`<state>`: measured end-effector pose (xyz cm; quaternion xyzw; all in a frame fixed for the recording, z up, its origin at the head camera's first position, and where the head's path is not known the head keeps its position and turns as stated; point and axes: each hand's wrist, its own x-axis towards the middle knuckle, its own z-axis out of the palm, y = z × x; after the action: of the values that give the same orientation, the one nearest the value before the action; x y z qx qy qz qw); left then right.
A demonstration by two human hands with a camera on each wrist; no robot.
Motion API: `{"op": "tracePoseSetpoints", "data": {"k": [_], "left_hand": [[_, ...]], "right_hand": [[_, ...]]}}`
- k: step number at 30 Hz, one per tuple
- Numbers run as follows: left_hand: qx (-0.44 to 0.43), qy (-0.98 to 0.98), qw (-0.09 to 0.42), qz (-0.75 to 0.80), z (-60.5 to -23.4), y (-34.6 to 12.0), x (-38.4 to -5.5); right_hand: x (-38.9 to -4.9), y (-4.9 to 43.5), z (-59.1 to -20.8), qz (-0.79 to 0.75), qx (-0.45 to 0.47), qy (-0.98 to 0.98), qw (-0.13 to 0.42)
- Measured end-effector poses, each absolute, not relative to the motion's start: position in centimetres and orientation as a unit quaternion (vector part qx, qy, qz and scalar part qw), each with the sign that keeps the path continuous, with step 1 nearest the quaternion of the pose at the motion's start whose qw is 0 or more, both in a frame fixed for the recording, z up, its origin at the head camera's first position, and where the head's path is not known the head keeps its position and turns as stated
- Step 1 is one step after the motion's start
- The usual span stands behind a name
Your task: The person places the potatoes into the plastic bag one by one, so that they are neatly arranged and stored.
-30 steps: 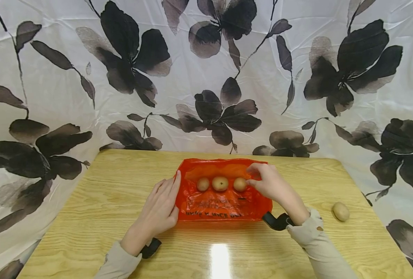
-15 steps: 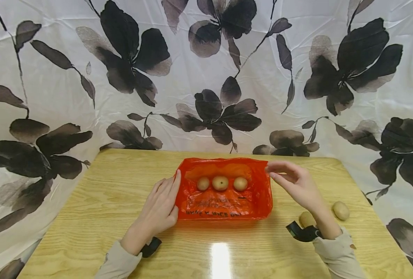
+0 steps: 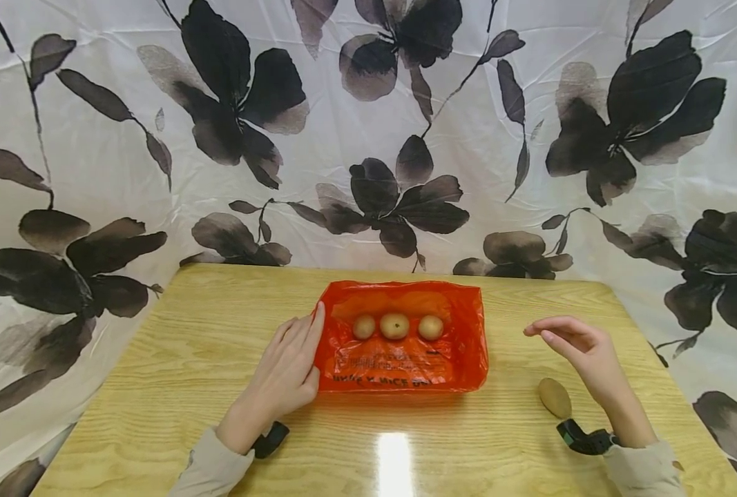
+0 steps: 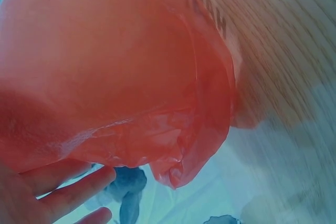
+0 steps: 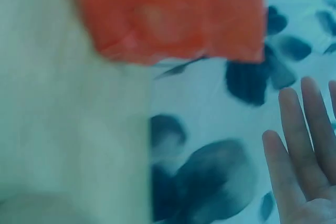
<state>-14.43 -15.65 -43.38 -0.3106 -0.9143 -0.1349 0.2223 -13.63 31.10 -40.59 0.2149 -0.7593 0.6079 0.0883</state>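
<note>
A creased white cloth (image 3: pixel 318 76) printed with dark flowers hangs behind a pale, wood-grained table (image 3: pixel 231 290). On it sits a red bag (image 3: pixel 470 338) of thin, glossy, wrinkled plastic, spread into a boxy shape. The left hand (image 3: pixel 284 373), fingers extended, lies against the bag's left side, as half a second ago. The right hand (image 3: pixel 586 352), relaxed and holding nothing, has moved clear of the bag's right edge. Inside the bag, three potatoes (image 3: pixel 395 326), smooth and tan, rest in a row, unmoved. One oval potato (image 3: pixel 554 398) lies outside; another, seen earlier, is probably hidden behind the right hand.
</note>
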Motion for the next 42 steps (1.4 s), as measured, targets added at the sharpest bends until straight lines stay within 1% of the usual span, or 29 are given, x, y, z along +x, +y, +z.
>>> {"op": "tracePoseSetpoints", "data": {"k": [6, 8, 11, 15, 19, 24, 35, 42], "left_hand": [[-0.308, -0.916, 0.219, -0.135, -43.5, -15.7, -14.4], [-0.308, -0.916, 0.218, -0.134, -43.5, -15.8, -14.4], [-0.307, -0.916, 0.219, -0.135, -43.5, -15.9, -14.4], [-0.309, -0.914, 0.223, -0.138, -43.4, -15.8, -14.4], [-0.314, -0.912, 0.224, -0.136, -43.3, -15.7, -14.4], [-0.316, -0.913, 0.224, -0.131, -43.3, -15.7, -14.4], [-0.315, -0.912, 0.227, -0.132, -43.3, -15.7, -14.4], [-0.314, -0.913, 0.227, -0.128, -43.3, -15.8, -14.4]], "right_hand": [[-12.7, 33.4, -43.9, 0.602, 0.171, -0.778, 0.049], [-12.7, 34.1, -45.0, 0.615, 0.175, -0.768, 0.033], [-12.8, 35.0, -46.5, 0.663, 0.223, -0.715, -0.010], [-12.9, 36.0, -48.3, 0.720, 0.298, -0.621, -0.081], [-12.7, 36.9, -49.6, 0.721, 0.317, -0.605, -0.116], [-12.3, 37.5, -50.2, 0.710, 0.321, -0.613, -0.130], [-12.2, 38.8, -50.1, 0.691, 0.364, -0.595, -0.189], [-12.1, 39.1, -49.9, 0.693, 0.355, -0.584, -0.229]]}}
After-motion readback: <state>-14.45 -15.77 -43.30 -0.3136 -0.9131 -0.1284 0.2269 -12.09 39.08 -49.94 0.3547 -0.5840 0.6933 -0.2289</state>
